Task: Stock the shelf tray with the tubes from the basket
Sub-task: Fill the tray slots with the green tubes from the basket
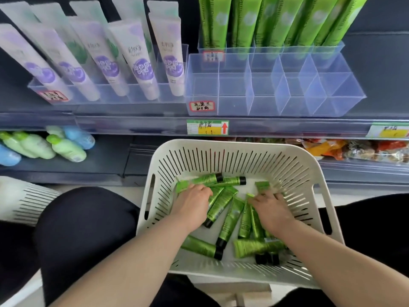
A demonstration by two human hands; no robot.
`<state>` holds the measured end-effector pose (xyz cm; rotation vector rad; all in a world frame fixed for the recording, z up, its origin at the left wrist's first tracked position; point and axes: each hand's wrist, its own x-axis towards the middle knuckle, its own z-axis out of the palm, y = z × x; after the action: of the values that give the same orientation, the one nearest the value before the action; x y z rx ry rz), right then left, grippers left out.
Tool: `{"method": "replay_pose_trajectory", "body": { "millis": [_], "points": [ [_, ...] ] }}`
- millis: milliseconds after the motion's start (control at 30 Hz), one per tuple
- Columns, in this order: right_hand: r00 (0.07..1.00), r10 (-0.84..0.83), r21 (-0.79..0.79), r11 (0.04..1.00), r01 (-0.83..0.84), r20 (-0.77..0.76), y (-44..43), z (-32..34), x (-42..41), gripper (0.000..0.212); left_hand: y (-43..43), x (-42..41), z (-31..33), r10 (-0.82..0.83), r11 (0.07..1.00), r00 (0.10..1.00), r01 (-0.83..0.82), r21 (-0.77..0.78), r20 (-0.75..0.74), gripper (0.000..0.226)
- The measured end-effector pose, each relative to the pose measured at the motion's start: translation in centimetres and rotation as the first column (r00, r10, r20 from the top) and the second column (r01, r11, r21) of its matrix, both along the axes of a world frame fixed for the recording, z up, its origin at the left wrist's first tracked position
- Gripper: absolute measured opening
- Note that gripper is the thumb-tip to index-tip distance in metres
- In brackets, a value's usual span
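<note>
Count: two hands, one basket (221,144), one clear divided tray (265,107). Tubes (230,220): we make it about twelve, all in the basket; the exact number is unclear where hands and forearms cover them.

Long axes are mixed. Most run near-to-far with black caps toward us; two at the basket's far wall lie crosswise, caps right.

Left hand (192,201): fingers curled down among the tubes, grip unclear. Right hand (271,208): fingers splayed flat on the tubes.

The tray stands beyond the basket's far rim.

Dark store shelving (106,158), pale floor (354,196) below.
</note>
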<state>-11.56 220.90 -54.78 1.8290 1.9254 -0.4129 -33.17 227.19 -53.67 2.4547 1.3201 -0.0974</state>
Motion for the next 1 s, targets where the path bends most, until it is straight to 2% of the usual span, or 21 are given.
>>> {"method": "replay_pose_trajectory", "body": {
  "millis": [133, 300, 433, 500, 567, 633, 700, 800, 900, 1000],
  "points": [
    [0.995, -0.078, 0.015, 0.997, 0.079, -0.062, 0.7, 0.0, 0.3, 0.047, 0.1, 0.1, -0.6, 0.011, 1.0, 1.0, -0.011, -0.004, 0.028, 0.033],
    [0.935, -0.231, -0.145, 0.969, 0.198, -0.269, 1.2, 1.6, 1.2, 0.032, 0.1, 0.2, -0.8, 0.028, 0.999, 0.999, -0.028, -0.027, 0.022, 0.031],
    [0.882, -0.306, -0.171, 0.95, 0.26, -0.359, 1.0, 2.9, 1.6, 0.011, -0.1, 0.4, -0.7, 0.03, 0.998, 1.0, -0.03, -0.058, -0.001, 0.033],
    [0.867, -0.316, -0.17, 0.948, 0.27, -0.386, 0.6, 3.7, 1.6, 0.014, -0.4, 0.4, -0.6, 0.016, 0.996, 0.999, -0.019, -0.087, -0.037, 0.032],
    [0.865, -0.292, -0.114, 0.956, 0.269, -0.409, 0.2, 4.8, 1.5, 0.016, -0.7, 0.7, -0.6, 0.005, 0.993, 0.998, -0.012, -0.118, -0.064, 0.032],
    [0.875, -0.246, 0.018, 0.96, 0.279, -0.417, 0.0, 6.1, 1.4, 0.015, -1.1, 1.4, -0.7, 0.033, 0.986, 0.998, -0.041, -0.162, -0.051, 0.032],
    [0.886, -0.205, 0.166, 0.941, 0.296, -0.416, -0.3, 7.2, 1.6, 0.015, -1.3, 2.7, -0.8, 0.063, 0.976, 0.997, -0.071, -0.206, -0.045, 0.034],
    [0.889, -0.175, 0.304, 0.897, 0.321, -0.424, -0.7, 8.2, 2.2, 0.016, -1.2, 5.0, -1.4, 0.116, 0.954, 0.991, -0.132, -0.268, -0.073, 0.039],
    [0.893, -0.179, 0.353, 0.872, 0.338, -0.413, -1.0, 7.6, 2.8, 0.014, -1.5, 7.2, -2.0, 0.145, 0.928, 0.981, -0.179, -0.326, -0.127, 0.041],
    [0.841, -0.237, 0.293, 0.862, 0.413, -0.487, -0.9, 6.5, 3.4, 0.013, -2.2, 8.8, -2.4, 0.123, 0.921, 0.969, -0.192, -0.34, -0.214, 0.053]
  ]
}}
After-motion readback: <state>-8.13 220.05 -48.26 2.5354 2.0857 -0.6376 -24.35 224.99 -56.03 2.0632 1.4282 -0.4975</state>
